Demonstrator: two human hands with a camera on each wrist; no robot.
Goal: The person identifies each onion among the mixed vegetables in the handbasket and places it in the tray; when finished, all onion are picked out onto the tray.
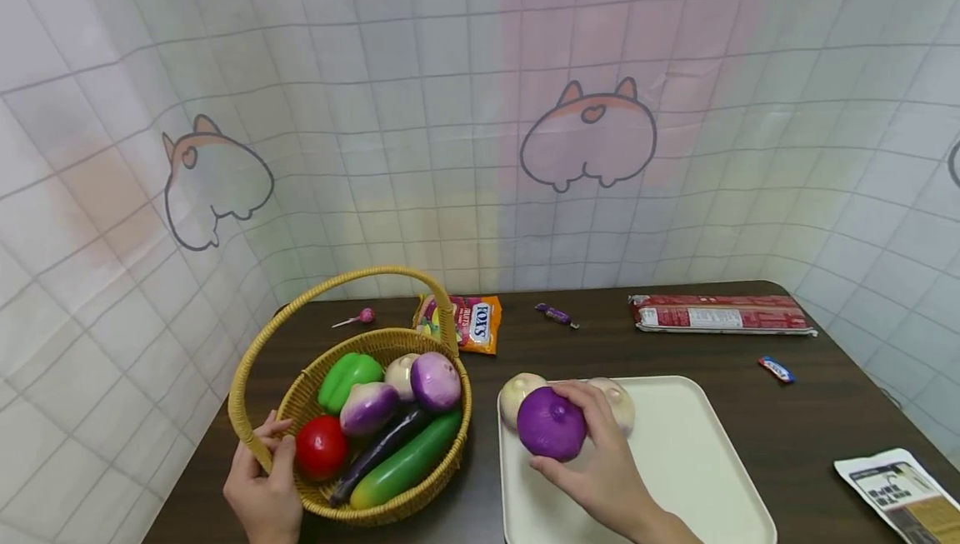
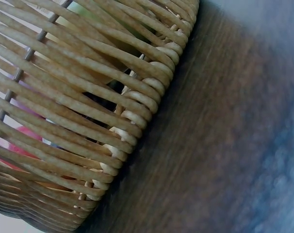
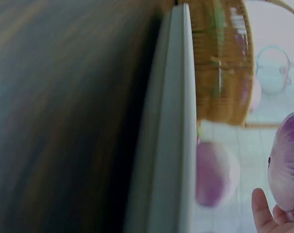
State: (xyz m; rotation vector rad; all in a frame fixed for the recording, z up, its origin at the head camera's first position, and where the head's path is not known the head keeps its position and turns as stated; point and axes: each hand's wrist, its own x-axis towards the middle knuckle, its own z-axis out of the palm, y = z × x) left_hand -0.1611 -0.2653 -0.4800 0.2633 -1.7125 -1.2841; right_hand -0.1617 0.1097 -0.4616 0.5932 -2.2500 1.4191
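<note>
My left hand (image 1: 264, 481) grips the left rim of a wicker basket (image 1: 405, 511) beside the foot of its tall handle. In the basket lie a red tomato (image 1: 321, 447), a green bell pepper (image 1: 349, 379), a dark eggplant (image 1: 384, 449), a green cucumber (image 1: 408, 461) and several purple-and-white onions (image 1: 436, 381). My right hand (image 1: 600, 465) holds a purple onion (image 1: 551, 425) between thumb and fingers, above the cream tray (image 1: 697, 444). Two paler onions sit at the tray's far left: one (image 1: 517, 396) left of the held onion, the other (image 1: 617, 401) partly behind my fingers. The left wrist view shows the basket's woven side (image 2: 79, 92).
Behind the basket lie a lollipop (image 1: 365, 316) and a Fox's candy bag (image 1: 480, 323). Further right are a purple-wrapped candy (image 1: 557, 315), a long red package (image 1: 720, 314), a small blue-and-red candy (image 1: 776, 369) and a white-and-brown pouch (image 1: 903, 494). A checked curtain (image 1: 420, 152) hangs behind the table.
</note>
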